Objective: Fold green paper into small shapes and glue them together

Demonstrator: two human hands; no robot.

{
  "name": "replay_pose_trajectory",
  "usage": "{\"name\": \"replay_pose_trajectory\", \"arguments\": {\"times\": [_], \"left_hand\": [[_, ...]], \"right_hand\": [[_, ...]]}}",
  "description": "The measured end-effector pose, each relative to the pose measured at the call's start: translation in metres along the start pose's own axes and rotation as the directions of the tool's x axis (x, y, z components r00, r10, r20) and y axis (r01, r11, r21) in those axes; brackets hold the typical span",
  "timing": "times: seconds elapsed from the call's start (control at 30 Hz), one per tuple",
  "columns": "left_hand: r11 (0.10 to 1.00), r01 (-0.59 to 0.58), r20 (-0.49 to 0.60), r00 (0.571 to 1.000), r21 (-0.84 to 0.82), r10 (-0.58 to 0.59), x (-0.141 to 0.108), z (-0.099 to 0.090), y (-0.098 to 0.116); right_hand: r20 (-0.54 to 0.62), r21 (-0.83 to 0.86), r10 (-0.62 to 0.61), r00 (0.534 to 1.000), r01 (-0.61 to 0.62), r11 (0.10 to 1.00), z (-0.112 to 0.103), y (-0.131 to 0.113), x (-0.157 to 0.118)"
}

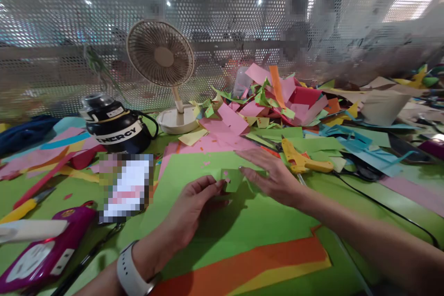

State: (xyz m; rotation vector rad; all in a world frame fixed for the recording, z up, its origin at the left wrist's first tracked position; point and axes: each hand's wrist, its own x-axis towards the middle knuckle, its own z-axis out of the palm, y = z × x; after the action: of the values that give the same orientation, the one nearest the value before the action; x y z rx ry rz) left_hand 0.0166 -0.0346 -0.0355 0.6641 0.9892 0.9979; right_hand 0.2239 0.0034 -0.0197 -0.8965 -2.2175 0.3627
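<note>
My left hand (196, 206), with a pale watch band at the wrist, pinches a small green paper piece (234, 186) between thumb and fingers. Tiny pink paper bits (226, 174) lie on that piece. Just right of it my right hand (272, 175) is stretched out, fingers extended and holding nothing; whether it touches the piece I cannot tell. Beneath both hands is a large green paper sheet (183, 166), with a pink sheet (222, 143) showing behind it. Along the near side run an orange paper strip (263, 259) and a yellow one (287, 277).
A yellow glue gun (305, 159) with a black cord lies right. Behind is a heap of paper scraps (243, 118). Left stand a fan (161, 58) and a black jug (118, 127); nearer lie a phone (128, 189), a purple device (48, 254) and a yellow-handled cutter (26, 206).
</note>
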Motion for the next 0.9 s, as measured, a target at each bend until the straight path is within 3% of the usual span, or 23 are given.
{"name": "replay_pose_trajectory", "arguments": {"times": [0.1,0.23,0.7,0.9], "left_hand": [[0.999,0.000,0.024,1.000,0.052,-0.001,0.000,0.001,-0.002],[0.996,-0.015,0.030,0.999,0.085,0.013,-0.002,0.003,-0.002],[0.986,-0.118,-0.075,0.989,0.119,0.127,-0.006,0.010,-0.006],[0.980,-0.158,-0.026,0.986,0.119,0.162,-0.004,0.012,-0.006]], "right_hand": [[0.090,0.113,0.148,0.985,-0.158,0.981,0.001,0.001,0.002],[0.219,0.214,0.228,0.949,-0.274,0.937,0.003,0.001,0.003],[0.225,0.272,0.224,0.948,-0.282,0.920,0.004,-0.004,0.003],[0.217,0.235,0.239,0.946,-0.289,0.928,0.004,-0.006,0.004]]}}
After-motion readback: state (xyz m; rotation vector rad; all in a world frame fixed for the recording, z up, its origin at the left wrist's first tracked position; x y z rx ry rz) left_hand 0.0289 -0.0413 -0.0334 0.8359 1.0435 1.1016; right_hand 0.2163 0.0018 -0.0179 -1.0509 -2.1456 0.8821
